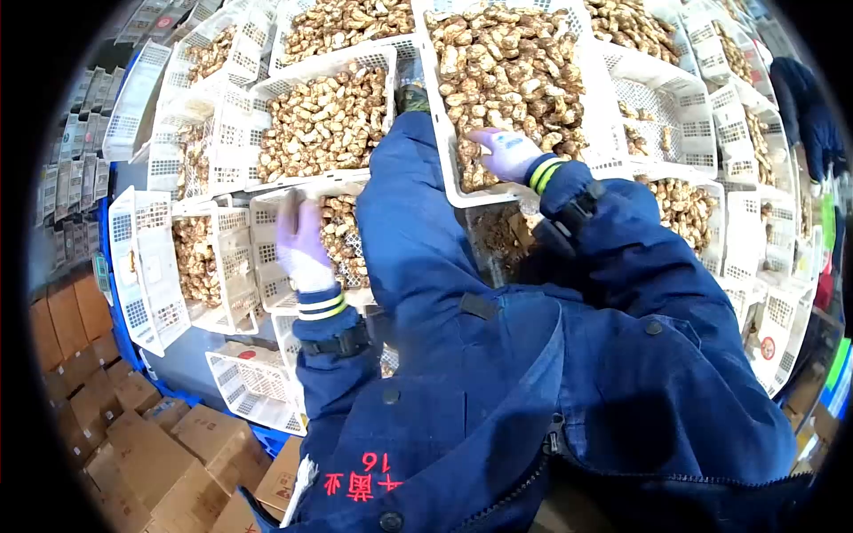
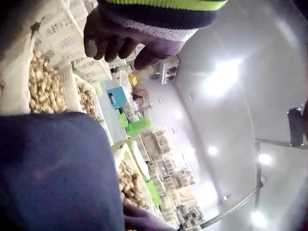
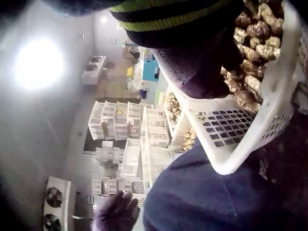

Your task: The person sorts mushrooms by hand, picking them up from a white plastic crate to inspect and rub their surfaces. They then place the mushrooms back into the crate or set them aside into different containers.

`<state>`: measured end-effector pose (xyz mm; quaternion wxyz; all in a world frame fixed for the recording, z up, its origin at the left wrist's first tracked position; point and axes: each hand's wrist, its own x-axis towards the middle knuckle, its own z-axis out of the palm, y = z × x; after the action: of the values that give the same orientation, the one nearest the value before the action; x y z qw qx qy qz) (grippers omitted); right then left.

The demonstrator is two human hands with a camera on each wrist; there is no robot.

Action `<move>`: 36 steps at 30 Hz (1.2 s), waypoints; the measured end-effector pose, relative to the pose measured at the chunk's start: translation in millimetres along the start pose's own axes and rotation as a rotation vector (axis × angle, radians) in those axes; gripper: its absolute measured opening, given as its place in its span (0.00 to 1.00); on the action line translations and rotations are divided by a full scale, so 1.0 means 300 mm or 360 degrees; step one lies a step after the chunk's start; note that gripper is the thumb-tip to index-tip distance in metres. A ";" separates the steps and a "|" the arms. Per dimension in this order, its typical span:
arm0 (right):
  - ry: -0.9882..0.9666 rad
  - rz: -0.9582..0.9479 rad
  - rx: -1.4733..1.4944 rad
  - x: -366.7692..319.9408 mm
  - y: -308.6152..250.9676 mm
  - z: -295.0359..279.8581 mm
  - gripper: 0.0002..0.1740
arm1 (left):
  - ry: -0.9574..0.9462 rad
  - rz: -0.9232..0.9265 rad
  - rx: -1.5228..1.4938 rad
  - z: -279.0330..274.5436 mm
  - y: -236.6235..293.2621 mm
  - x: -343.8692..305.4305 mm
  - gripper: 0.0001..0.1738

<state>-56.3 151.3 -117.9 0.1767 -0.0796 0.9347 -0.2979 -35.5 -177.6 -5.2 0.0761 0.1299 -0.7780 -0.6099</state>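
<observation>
My right hand [image 1: 508, 155], in a purple and white glove, reaches over the near end of a white plastic crate [image 1: 432, 98]. The crate is heaped with knobbly brown-and-cream mushrooms [image 1: 506, 67]. One finger lies straight over them; the other fingertips are largely hidden, and I cannot tell whether they grip a mushroom. My left hand [image 1: 304, 244], gloved alike, hovers over a lower crate of mushrooms [image 1: 342, 226] beside my left leg. In the left wrist view, the left hand [image 2: 139, 41] hangs with loosely bent fingers and holds nothing.
More mushroom crates stand around my knees, among them a filled one [image 1: 324, 120] at left and a sparsely filled one [image 1: 662, 111] at right. An overturned-looking white crate [image 1: 253, 382] and cardboard boxes [image 1: 151, 453] lie at lower left. Dark debris [image 1: 502, 235] lies between my legs.
</observation>
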 end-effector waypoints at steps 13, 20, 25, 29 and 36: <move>-0.0204 0.0139 -0.0895 0.164 -0.033 0.120 0.16 | -0.0790 -0.0402 -0.0480 0.321 0.036 -0.099 0.18; 0.0034 0.0279 0.0711 0.020 0.080 -0.004 0.28 | -0.0828 -0.0466 -0.0426 0.318 -0.009 -0.095 0.21; 0.0250 -0.0130 0.1458 -0.207 -0.178 -0.237 0.23 | -0.1117 -0.1146 -0.0786 0.390 0.083 -0.157 0.27; 0.0243 0.0012 0.1599 -0.315 -0.194 -0.276 0.25 | -0.1391 -0.1073 -0.1121 0.382 0.036 -0.163 0.29; 0.0328 -0.0510 0.1961 -0.378 -0.224 -0.271 0.28 | -0.1466 -0.0895 -0.1103 0.360 0.124 -0.248 0.23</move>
<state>20.9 168.7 15.2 0.0525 -0.0732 0.5810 -0.8089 1.7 -47.1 7.5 -0.3913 0.0215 -0.4250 -0.8160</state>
